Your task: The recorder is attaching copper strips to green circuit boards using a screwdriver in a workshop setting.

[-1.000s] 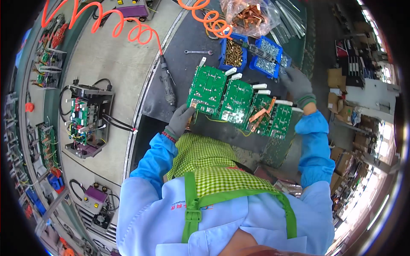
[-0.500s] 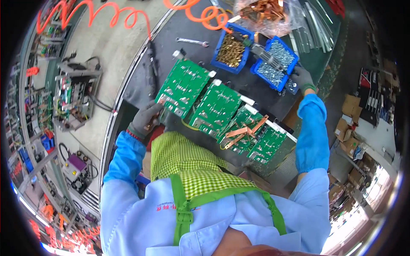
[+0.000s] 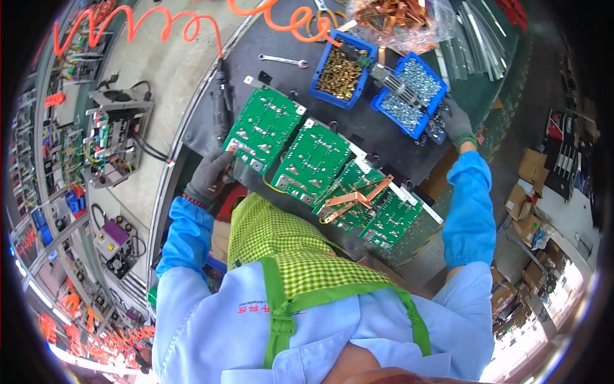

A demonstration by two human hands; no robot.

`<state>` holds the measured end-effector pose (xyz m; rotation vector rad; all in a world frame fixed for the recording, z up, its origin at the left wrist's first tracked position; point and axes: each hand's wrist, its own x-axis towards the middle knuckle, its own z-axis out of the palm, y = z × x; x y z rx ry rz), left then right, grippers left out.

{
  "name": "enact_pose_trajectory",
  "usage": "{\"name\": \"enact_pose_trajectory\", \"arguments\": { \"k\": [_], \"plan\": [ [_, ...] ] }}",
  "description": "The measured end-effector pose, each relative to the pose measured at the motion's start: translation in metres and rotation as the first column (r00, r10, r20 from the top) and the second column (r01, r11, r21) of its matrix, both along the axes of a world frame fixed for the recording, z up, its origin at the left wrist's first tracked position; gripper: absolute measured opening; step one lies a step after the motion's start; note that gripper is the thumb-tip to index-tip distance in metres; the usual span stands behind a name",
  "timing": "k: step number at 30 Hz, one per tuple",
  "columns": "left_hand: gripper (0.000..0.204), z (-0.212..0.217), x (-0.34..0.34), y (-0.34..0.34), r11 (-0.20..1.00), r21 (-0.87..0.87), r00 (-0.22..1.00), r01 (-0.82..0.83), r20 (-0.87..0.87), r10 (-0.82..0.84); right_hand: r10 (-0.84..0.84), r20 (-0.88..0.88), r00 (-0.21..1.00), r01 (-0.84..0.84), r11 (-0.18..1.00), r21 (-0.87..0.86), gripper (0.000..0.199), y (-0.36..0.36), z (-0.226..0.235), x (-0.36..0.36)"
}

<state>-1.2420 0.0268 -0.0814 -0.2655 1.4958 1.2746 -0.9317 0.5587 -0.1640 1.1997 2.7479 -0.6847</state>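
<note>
My left hand [image 3: 212,174], in a grey glove, is closed at the lower left corner of the leftmost green circuit board [image 3: 265,125]. Its fingertips meet the board's edge; whatever lies within the fingers is too small to make out. My right hand [image 3: 455,120], also gloved, is at the right side of a blue bin [image 3: 440,101] of silver screws. Beside its fingers are loose small metal parts [image 3: 436,129]; the fingertips are blurred. Further circuit boards [image 3: 313,157] stand in a slanting row, with crossed copper bars [image 3: 358,200] over one of them.
A second blue bin [image 3: 315,88] holds brass-coloured fasteners. Across the bins lies a powered driver [image 3: 395,83] on an orange coiled hose. Another driver [image 3: 220,105] lies left of the boards, below a wrench [image 3: 283,61]. Copper pieces [image 3: 393,16] and metal strips [image 3: 476,45] are at the back.
The view has shifted a little, so the boards and bins appear slightly further left. My left hand remains at the board's corner and my right hand beside the screw bin.
</note>
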Motion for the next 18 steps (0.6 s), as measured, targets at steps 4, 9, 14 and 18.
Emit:
{"name": "enact_pose_trajectory", "arguments": {
  "k": [4,9,14,18],
  "plan": [
    [0.022,0.001,0.007,0.014,1.000,0.018,1.000,0.011,0.000,-0.011,0.072,0.357,0.931,-0.077,0.997,0.002,0.022,0.019,-0.016,0.017],
    [0.022,0.010,0.003,0.005,1.000,-0.026,0.999,0.005,-0.045,-0.006,0.202,0.110,0.973,-0.211,0.974,0.077,0.022,0.005,0.003,-0.014],
    [0.018,0.000,0.005,-0.001,1.000,-0.009,0.999,-0.002,-0.036,0.001,0.054,-0.031,0.998,-0.056,0.997,-0.061,0.029,-0.003,0.018,-0.066],
    [0.019,0.010,0.003,0.001,1.000,-0.030,0.999,-0.003,-0.032,0.002,0.157,0.150,0.976,-0.165,0.985,0.049,0.037,-0.015,-0.006,-0.083]
  ]
}}
